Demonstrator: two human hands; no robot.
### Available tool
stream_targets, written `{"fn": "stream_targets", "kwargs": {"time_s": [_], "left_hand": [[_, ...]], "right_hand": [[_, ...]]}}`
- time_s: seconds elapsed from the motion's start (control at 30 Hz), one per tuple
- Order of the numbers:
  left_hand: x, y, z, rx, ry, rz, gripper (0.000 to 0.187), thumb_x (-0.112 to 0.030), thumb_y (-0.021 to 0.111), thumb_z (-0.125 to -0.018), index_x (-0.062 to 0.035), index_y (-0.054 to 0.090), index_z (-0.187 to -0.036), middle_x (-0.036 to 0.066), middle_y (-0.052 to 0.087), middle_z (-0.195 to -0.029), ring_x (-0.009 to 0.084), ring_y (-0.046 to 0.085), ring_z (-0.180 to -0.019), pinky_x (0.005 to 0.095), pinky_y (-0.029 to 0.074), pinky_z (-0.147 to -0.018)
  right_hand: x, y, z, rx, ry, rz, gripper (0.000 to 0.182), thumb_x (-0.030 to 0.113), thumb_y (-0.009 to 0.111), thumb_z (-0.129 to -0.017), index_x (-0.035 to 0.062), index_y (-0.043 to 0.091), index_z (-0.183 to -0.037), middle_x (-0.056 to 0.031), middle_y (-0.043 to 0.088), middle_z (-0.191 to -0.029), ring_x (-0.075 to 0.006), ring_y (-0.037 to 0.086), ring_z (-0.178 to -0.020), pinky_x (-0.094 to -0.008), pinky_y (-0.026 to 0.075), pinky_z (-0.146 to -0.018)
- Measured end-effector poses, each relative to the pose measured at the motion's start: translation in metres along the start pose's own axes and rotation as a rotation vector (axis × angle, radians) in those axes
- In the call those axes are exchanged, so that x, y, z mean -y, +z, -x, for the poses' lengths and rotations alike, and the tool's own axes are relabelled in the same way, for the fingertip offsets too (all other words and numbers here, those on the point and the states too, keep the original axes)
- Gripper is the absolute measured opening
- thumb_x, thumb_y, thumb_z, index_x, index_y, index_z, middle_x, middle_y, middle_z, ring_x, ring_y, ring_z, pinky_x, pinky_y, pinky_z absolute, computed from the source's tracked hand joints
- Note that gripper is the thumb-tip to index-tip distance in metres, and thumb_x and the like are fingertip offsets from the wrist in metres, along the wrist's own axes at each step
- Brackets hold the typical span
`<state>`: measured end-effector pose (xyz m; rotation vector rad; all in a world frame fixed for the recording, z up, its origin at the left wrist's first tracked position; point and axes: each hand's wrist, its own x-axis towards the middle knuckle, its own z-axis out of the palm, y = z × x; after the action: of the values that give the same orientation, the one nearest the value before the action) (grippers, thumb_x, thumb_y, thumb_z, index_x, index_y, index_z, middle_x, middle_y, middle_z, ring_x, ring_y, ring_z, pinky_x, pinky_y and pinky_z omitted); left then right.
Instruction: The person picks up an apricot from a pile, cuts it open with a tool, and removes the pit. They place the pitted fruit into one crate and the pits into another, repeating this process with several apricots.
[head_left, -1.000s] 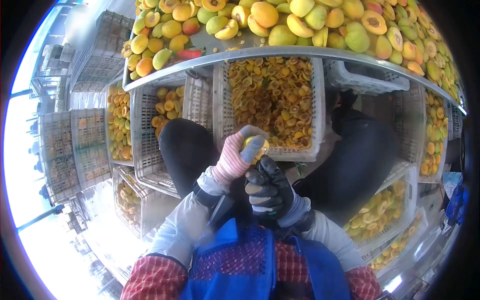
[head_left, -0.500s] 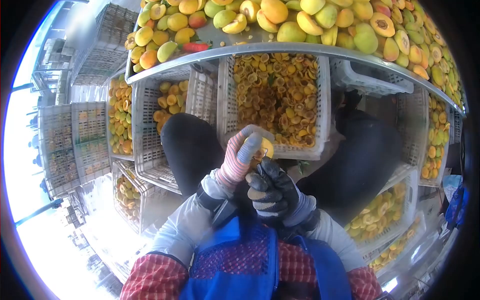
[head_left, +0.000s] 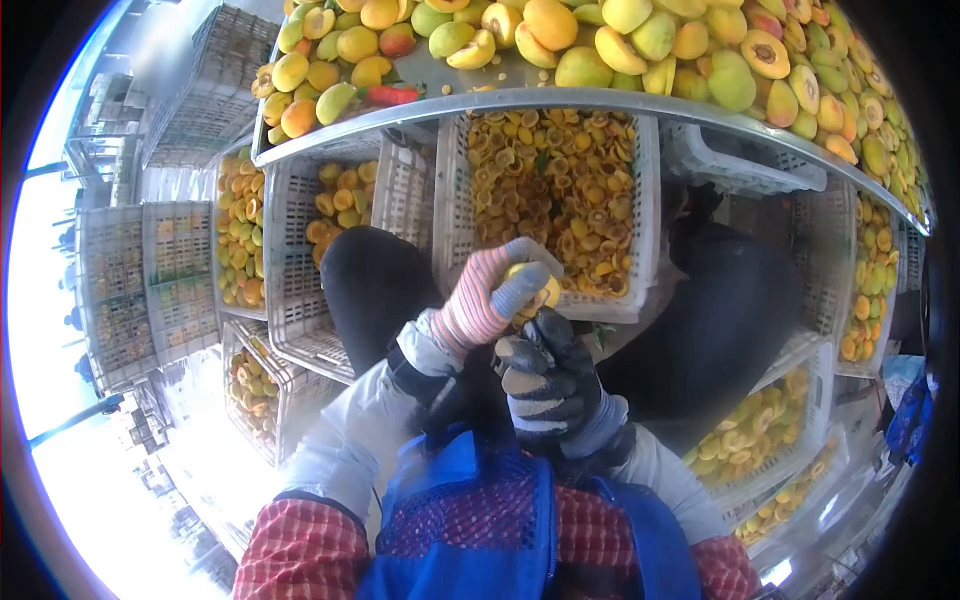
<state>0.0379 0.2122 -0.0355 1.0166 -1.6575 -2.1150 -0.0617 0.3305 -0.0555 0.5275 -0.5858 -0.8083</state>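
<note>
My left hand (head_left: 492, 297), in a pink and grey striped glove, is closed round a yellow fruit piece (head_left: 547, 292). My right hand (head_left: 545, 380), in a dark glove with grey fingers, is closed just below and right of the fruit. It grips a small dark tool, mostly hidden by the fingers, whose tip meets the fruit's lower side. Both hands are over my lap, in front of a white crate (head_left: 452, 200) full of brownish cut fruit pieces.
A metal-edged table (head_left: 480, 98) heaped with yellow, green and orange fruit spans the top, with a red pepper (head_left: 392, 95) near its edge. Crates of fruit stand left (head_left: 285, 250) and lower right (head_left: 822, 400). Stacked crates (head_left: 145, 290) stand far left. My knees flank the middle crate.
My left hand has turned slightly and shifted right with the fruit, whose cut face is less visible. My right hand remains close beneath it, its fingers slightly shifted.
</note>
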Motion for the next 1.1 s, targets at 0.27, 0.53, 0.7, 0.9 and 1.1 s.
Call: {"fn": "stream_targets", "kwargs": {"time_s": [0.27,0.53,0.7,0.9,1.1], "left_hand": [[0.035,0.03,0.006,-0.18,-0.178,0.766,0.036,-0.038,0.054,-0.09,-0.0028,0.062,-0.097,0.005,0.061,-0.08,0.0114,0.054,-0.075,0.0241,0.043,-0.069],[0.029,0.002,0.01,-0.162,0.026,-0.112,0.028,-0.029,0.051,-0.092,-0.0035,0.062,-0.096,0.002,0.06,-0.079,0.0088,0.053,-0.074,0.0233,0.044,-0.069],[0.038,0.027,0.009,-0.203,-0.212,0.636,0.037,-0.041,0.056,-0.089,-0.005,0.062,-0.095,0.002,0.059,-0.076,0.0108,0.052,-0.069,0.0233,0.043,-0.065],[0.019,0.032,-0.003,-0.189,-0.207,0.656,0.035,-0.04,0.056,-0.088,-0.0061,0.061,-0.095,0.005,0.058,-0.075,0.0151,0.056,-0.07,0.0259,0.046,-0.066],[-0.005,0.027,0.007,-0.472,-0.301,0.841,0.039,-0.047,0.056,-0.087,-0.0087,0.06,-0.089,0.004,0.062,-0.079,0.0157,0.059,-0.072,0.0297,0.05,-0.066]], "right_hand": [[-0.001,-0.013,0.009,0.071,-0.026,-0.032,0.045,0.052,0.037,-0.096,0.0088,0.05,-0.093,0.0026,0.038,-0.056,-0.0062,0.034,-0.038,-0.0219,0.029,-0.032],[0.001,-0.016,0.01,-0.239,-0.025,0.099,0.051,0.054,0.034,-0.095,0.0088,0.055,-0.091,0.0037,0.035,-0.055,-0.0067,0.033,-0.039,-0.0205,0.027,-0.033],[0.001,-0.009,0.005,-0.012,-0.004,0.021,0.046,0.053,0.037,-0.095,0.0103,0.052,-0.088,0.003,0.037,-0.055,-0.0063,0.035,-0.038,-0.0214,0.032,-0.034],[0.006,-0.011,0.009,0.024,-0.044,0.038,0.045,0.053,0.042,-0.094,0.0102,0.044,-0.08,0.0017,0.042,-0.057,-0.0063,0.037,-0.036,-0.024,0.039,-0.036],[0.017,-0.016,0.016,-0.073,-0.26,0.097,0.044,0.048,0.042,-0.095,0.006,0.053,-0.086,0.0037,0.038,-0.057,-0.0059,0.038,-0.043,-0.023,0.036,-0.041]]}}
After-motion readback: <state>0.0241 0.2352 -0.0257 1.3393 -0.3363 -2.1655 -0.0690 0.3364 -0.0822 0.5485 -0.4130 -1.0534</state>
